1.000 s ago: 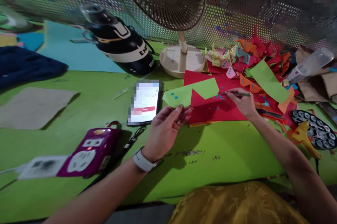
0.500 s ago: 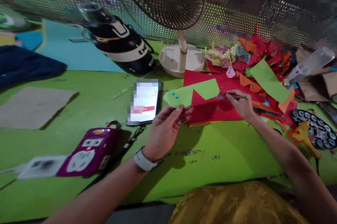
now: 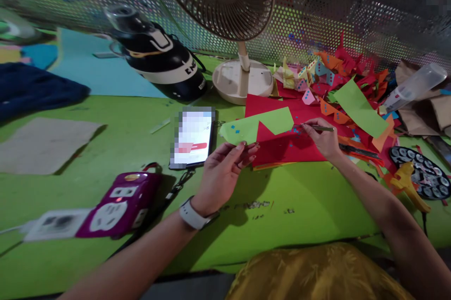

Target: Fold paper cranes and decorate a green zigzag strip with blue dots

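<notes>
Between the thumb and fingers of my left hand point(image 3: 227, 166) is the lower edge of a light green paper cut-out point(image 3: 273, 120). It has a V-shaped notch, and two small blue squares point(image 3: 235, 129) sit on its left part. My right hand point(image 3: 323, 139) pinches a pair of slim metal tweezers point(image 3: 326, 128), their tips pointing left beside the cut-out's right end. Whether the tips grip a piece is too small to tell. Tiny blue bits are scattered under the tips on the red paper sheet point(image 3: 282, 149).
A lit phone point(image 3: 192, 138) lies left of my left hand, near a purple power adapter point(image 3: 121, 201). Behind stand a fan point(image 3: 243, 81) and a black bottle point(image 3: 165, 65). Rightward are a pile of folded paper pieces point(image 3: 347, 63), a green strip point(image 3: 362, 110) and a yellow glue gun point(image 3: 408, 185).
Both hands stay almost in place, still holding the green paper cut-out and the tweezers. The tweezers' rear end has shifted very slightly to the right.
</notes>
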The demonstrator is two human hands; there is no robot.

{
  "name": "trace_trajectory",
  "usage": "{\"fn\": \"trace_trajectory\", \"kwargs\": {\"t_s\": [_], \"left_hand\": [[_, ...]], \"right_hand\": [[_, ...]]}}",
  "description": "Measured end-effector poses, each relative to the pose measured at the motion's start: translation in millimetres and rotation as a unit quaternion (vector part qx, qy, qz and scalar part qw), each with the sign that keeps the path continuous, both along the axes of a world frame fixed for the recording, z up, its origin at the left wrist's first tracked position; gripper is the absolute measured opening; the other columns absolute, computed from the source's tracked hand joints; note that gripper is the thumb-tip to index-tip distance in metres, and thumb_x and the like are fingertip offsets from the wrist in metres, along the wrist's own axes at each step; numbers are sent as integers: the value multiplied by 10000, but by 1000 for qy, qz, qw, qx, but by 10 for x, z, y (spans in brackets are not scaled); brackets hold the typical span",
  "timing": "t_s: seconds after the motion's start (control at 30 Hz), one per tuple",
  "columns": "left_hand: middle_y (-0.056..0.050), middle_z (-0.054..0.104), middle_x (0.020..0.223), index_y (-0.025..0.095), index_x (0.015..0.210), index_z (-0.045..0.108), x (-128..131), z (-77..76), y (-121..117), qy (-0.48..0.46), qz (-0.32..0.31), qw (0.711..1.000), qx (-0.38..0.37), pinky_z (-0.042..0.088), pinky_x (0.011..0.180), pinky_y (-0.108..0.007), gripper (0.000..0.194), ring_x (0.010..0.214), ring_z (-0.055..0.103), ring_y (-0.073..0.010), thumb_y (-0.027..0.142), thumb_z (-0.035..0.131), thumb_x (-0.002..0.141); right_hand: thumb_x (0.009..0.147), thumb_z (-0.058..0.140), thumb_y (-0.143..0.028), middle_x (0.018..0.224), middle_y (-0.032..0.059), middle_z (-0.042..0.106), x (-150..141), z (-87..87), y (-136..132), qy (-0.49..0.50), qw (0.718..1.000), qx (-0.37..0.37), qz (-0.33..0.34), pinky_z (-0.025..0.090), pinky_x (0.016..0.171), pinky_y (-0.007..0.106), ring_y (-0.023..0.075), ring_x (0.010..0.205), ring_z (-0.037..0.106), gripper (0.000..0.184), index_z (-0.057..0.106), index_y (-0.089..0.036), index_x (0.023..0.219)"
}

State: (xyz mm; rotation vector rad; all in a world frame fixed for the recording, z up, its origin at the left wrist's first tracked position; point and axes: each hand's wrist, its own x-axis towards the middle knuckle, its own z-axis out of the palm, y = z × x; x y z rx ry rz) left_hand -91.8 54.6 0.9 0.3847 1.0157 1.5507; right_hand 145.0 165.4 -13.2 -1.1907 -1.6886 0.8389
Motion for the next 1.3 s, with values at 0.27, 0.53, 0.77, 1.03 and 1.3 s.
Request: {"fn": "trace_trajectory", "kwargs": {"t_s": [0.27, 0.53, 0.77, 1.03, 1.3], "left_hand": [[33, 778, 784, 201, 713, 636, -47, -16, 28, 8, 10, 1000, 9, 614, 666, -207, 224, 792, 768, -169, 185, 853, 659], [19, 780, 796, 199, 720, 627, -46, -25, 20, 13, 8, 1000, 3, 613, 662, -218, 224, 791, 767, -173, 185, 844, 668], [8, 778, 804, 200, 727, 612, -44, -36, 26, 36, -1, 999, -2, 608, 682, -230, 196, 808, 766, -178, 183, 807, 711], [14, 778, 806, 198, 734, 607, -45, -55, 31, 29, 0, 1000, -6, 605, 659, -212, 265, 815, 767, -181, 215, 861, 658], [9, 774, 828, 195, 755, 589, 40, -43, 12, 45, -8, 998, -32, 616, 637, -254, 308, 821, 764, -196, 258, 872, 650]], "right_hand": [[823, 681, -477, 763, 18, 721, -5, -5, 8, 1, 1000, 2, -3, 540, 661, 291, 169, 714, 688, 271, 674, -207, 841], [834, 681, -447, 743, -7, 703, -21, -14, -2, -9, 1000, 21, 16, 541, 659, 303, 175, 697, 677, 203, 671, -245, 815], [870, 654, -407, 779, 8, 711, -13, -52, 4, -12, 999, 28, 15, 549, 693, 301, 178, 739, 691, 176, 671, -232, 851], [825, 691, -426, 778, 5, 721, -28, 58, -42, 67, 998, -14, -5, 590, 664, 330, 205, 743, 739, 174, 636, -263, 854], [769, 749, -443, 766, 3, 741, -26, 518, -212, 138, 990, -23, -35, 615, 606, 290, 189, 675, 752, 274, 617, -232, 882]]}}
